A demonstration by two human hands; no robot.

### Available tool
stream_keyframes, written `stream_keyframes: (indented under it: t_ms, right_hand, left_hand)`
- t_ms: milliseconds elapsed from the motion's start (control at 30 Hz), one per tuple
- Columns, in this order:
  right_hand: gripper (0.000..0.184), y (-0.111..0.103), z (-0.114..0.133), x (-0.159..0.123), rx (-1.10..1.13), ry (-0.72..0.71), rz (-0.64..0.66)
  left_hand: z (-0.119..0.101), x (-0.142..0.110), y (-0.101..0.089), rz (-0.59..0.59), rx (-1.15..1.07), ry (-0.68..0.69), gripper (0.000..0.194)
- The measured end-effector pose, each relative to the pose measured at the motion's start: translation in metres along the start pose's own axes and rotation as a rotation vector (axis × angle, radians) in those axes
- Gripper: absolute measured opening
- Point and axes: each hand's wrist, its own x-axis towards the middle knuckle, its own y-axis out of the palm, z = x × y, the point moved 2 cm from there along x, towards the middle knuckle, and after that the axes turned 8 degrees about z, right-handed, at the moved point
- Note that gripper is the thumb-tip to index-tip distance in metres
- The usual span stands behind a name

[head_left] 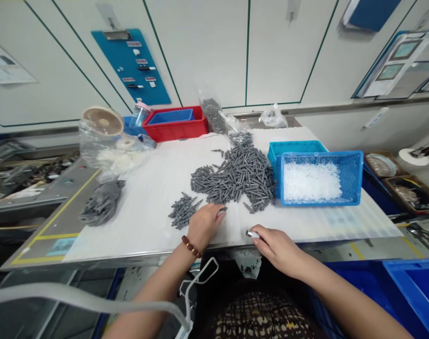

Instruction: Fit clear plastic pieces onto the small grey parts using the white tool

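Near the table's front edge, my left hand pinches a small dark grey pointed part between thumb and fingertips. My right hand, to the right of it, is closed around a short pen-like tool with a metal end and a pale body; the rest of it is hidden in the palm. A small pile of grey parts lies just left of my left hand. Beyond both hands spreads a large heap of similar grey parts. At the right, a blue bin holds many small translucent white pieces.
Behind the blue bin stands a teal bin. A red bin with a blue tray inside sits at the back, beside a bag of grey parts. Grey cloth, plastic bags and a fan occupy the left.
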Motion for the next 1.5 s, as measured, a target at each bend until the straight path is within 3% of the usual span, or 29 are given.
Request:
stream_keyframes:
  t_ms: [67,233,433,533,867,1033,1500]
  right_hand:
    - [0.018,-0.002,-0.003,0.0,0.05,-0.015,-0.017]
    - [0.021,-0.003,-0.009,-0.003,0.122,-0.033,-0.084]
    - [0.021,-0.008,-0.008,-0.011,0.121,-0.006,-0.095]
    - [0.023,-0.009,-0.006,-0.014,0.098,-0.013,-0.085]
    - [0.017,-0.008,0.008,-0.026,-0.032,-0.041,-0.023]
    - [0.017,-0.009,0.014,-0.028,-0.131,-0.034,0.019]
    - [0.016,-0.006,0.02,-0.024,-0.281,0.02,0.07]
  left_hand:
    - [0.005,0.011,0.002,0.022,0.145,0.004,0.013]
    - [-0.001,0.013,0.004,0.025,0.107,0.039,0.008]
    - [-0.024,-0.026,-0.004,0.094,-0.626,0.09,0.017]
    - [-0.035,-0.043,-0.005,0.079,-0.766,0.118,0.018]
    - [-0.052,-0.06,-0.006,-0.05,-0.427,0.411,0.013]
    - [-0.056,-0.064,-0.002,-0.079,-0.34,0.469,0.017]
    - [-0.061,-0.065,0.005,-0.019,-0.277,0.56,0.011]
